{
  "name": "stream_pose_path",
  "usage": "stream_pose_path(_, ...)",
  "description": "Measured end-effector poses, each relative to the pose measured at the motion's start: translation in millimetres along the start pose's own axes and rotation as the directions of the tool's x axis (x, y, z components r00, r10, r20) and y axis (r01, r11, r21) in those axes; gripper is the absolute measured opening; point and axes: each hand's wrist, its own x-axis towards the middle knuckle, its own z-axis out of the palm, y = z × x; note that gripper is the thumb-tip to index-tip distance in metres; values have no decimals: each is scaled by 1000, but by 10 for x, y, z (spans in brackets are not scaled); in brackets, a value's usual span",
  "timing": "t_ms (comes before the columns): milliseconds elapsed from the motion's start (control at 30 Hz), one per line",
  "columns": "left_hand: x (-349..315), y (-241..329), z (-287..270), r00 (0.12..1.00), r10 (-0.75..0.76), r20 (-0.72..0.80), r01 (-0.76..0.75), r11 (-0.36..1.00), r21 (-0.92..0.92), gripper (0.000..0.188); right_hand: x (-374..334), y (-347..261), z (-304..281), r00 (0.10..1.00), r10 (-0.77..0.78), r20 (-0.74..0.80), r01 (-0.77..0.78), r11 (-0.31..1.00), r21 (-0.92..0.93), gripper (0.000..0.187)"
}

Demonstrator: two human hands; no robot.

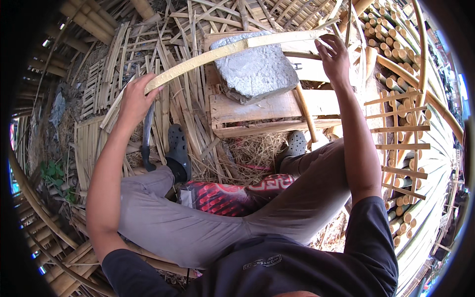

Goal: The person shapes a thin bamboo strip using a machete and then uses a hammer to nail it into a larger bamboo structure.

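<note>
A long, pale split-bamboo strip (203, 58) spans from one hand to the other, passing over a rough grey stone block (255, 72). My left hand (137, 99) is closed around its near left end. At the far right end, the fingers of my right hand (334, 57) curl against the strip, with thumb and fingertips at its edge. The block rests on a low wooden slatted platform (277, 109). A hammer with a wooden handle (307, 115) leans at the platform's right side. Below my left hand lies a dark, curved blade (147, 136).
Loose bamboo slats (188, 106) cover the ground at left and beyond the platform. Stacked bamboo poles (396, 42) and a slatted bamboo lattice (401, 146) stand at right. A red printed sack (222, 199) lies between my legs, with dry shavings (252, 153) in front.
</note>
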Motion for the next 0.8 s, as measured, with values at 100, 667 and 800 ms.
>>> stream_pose_path(100,-8,40,-3,1000,22,-18,-22,1000,15,33,-28,-60,27,999,43,1,-43,996,74,37)
stream_pose_path(667,51,424,13,996,63,-60,-65,997,-42,30,98,164,-15,946,230,-230,-143,929,342,23)
stream_pose_path(800,53,387,21,997,72,-34,-74,996,-59,28,114,222,-10,941,232,-245,-165,950,266,27)
